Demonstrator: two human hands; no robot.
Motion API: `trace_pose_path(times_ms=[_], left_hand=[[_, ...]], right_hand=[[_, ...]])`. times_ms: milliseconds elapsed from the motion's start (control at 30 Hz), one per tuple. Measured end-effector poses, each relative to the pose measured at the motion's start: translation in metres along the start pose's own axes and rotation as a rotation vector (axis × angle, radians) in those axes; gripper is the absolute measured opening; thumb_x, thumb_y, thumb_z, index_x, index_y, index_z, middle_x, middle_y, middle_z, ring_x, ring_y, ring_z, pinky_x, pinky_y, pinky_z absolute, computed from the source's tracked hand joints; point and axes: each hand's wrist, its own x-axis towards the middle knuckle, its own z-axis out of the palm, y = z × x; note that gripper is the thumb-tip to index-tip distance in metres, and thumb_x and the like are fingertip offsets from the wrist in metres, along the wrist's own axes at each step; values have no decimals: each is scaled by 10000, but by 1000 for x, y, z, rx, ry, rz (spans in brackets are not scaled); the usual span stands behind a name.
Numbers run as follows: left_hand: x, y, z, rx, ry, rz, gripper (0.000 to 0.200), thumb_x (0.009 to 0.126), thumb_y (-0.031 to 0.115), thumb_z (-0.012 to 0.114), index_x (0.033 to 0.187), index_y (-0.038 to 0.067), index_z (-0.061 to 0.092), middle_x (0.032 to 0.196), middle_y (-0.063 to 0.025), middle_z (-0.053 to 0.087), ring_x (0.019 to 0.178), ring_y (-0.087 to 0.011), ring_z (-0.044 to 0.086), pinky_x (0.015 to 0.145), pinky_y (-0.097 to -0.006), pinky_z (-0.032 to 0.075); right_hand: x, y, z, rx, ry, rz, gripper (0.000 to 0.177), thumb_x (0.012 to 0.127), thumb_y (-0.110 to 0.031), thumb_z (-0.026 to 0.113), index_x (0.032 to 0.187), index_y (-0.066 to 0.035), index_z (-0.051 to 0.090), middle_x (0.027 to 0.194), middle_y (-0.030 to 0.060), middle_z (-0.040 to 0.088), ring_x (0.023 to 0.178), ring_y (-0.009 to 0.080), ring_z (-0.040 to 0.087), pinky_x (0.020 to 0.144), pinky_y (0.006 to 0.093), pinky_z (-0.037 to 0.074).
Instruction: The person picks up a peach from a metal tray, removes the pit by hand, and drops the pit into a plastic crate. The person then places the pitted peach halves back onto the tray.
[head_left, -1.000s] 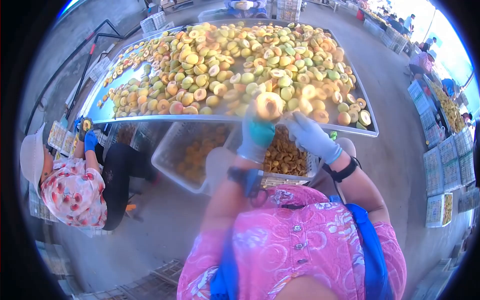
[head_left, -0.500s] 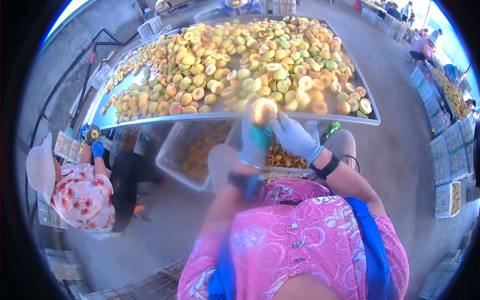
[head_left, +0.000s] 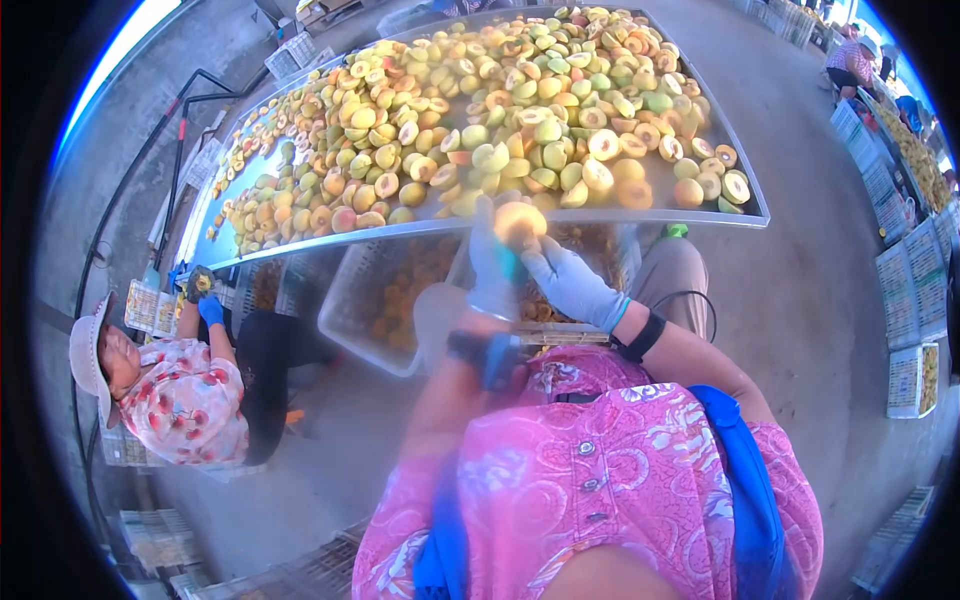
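Observation:
A yellow-orange peach half sits at the fingertips of my left hand, close to the tray's front edge. That hand wears a pale glove with a green patch and is closed around the fruit, slightly blurred. My right hand, in a light grey-blue glove, has its fingers pinched together against the fruit's lower right side. Whatever lies between those fingers is hidden. In front of both hands, many halved peaches cover a metal-rimmed tray table.
Under the tray stand a white plastic crate with fruit and another container holding brownish pieces. To the left sits a co-worker with blue gloves. Stacked crates line the right side, with people farther back.
The view has shifted, so the tray appears higher. My hands and the peach half stay together, and the right hand's fingers have moved lower along the fruit. The co-worker's head has turned.

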Motion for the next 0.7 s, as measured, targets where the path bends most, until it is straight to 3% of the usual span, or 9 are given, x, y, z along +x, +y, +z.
trace_pose_path(times_ms=[100, 167, 200, 267, 400, 467, 600, 667, 700], left_hand=[[8, -11, -12, 106, -42, 119, 487, 968, 445, 464, 1147, -2, 537, 996, -95, 609, 886, -187, 582, 788, -296, 485], [3, -13, -6, 294, 37, 303, 473, 969, 466, 454, 1054, 18, 580, 956, -85, 618, 867, -177, 599, 781, -281, 491], [7, -13, -12, 296, 38, 303, 473, 969, 466, 454, 1054, 18, 580, 956, -85, 618, 867, -177, 599, 781, -281, 491], [18, -16, -29, 106, -93, 81, 445, 994, 382, 432, 1154, -22, 530, 1046, -106, 613, 922, -196, 581, 830, -311, 479], [7, -10, -20, 177, -117, 98, 431, 993, 374, 441, 1091, -29, 558, 1048, -108, 617, 924, -208, 582, 821, -309, 474], [7, -17, -20, 645, -23, 451, 506, 970, 479, 449, 1061, 3, 596, 972, -85, 625, 865, -168, 591, 774, -275, 487], [10, -12, -26, 643, -63, 410, 511, 976, 475, 438, 1063, -1, 603, 985, -88, 629, 867, -163, 592, 774, -271, 487], [13, -4, -32, 148, -218, 36, 512, 988, 464, 417, 1069, -4, 607, 1012, -83, 630, 882, -149, 591, 778, -261, 485], [13, -5, -35, 147, -215, 37, 512, 988, 464, 417, 1069, -4, 607, 1012, -83, 630, 882, -149, 591, 778, -261, 485]], right_hand=[[2, 3, 0, 62, -16, 52, 420, 989, -374, 413, 1033, 23, 546, 880, 283, 620, 833, 437, 607, 730, 460, 470], [5, 15, 7, 178, 19, 24, 452, 993, -396, 391, 1032, 23, 558, 898, 267, 628, 845, 401, 619, 753, 440, 469], [4, 15, 7, 181, 19, 24, 452, 993, -396, 391, 1032, 23, 558, 898, 267, 628, 845, 401, 619, 753, 440, 469], [2, 14, 6, 189, -11, 40, 475, 996, -413, 373, 1035, 23, 558, 890, 247, 628, 841, 376, 619, 773, 429, 463], [-2, -5, -3, 187, -67, 114, 483, 995, -429, 374, 1029, 14, 564, 834, 172, 627, 758, 281, 615, 706, 380, 474], [-3, -22, -9, 393, -151, 354, 489, 991, -450, 383, 1023, 1, 568, 788, 91, 597, 688, 186, 568, 634, 319, 463], [-4, -13, -7, 473, -210, 395, 487, 989, -459, 395, 1017, -6, 572, 771, 34, 564, 664, 120, 518, 588, 275, 441], [-6, -20, -8, 462, -227, 355, 470, 987, -445, 412, 1020, -3, 567, 772, 35, 564, 674, 121, 517, 608, 277, 443], [-6, -18, -7, 462, -229, 356, 470, 987, -445, 412, 1020, -3, 567, 772, 35, 564, 674, 121, 517, 608, 277, 443]])
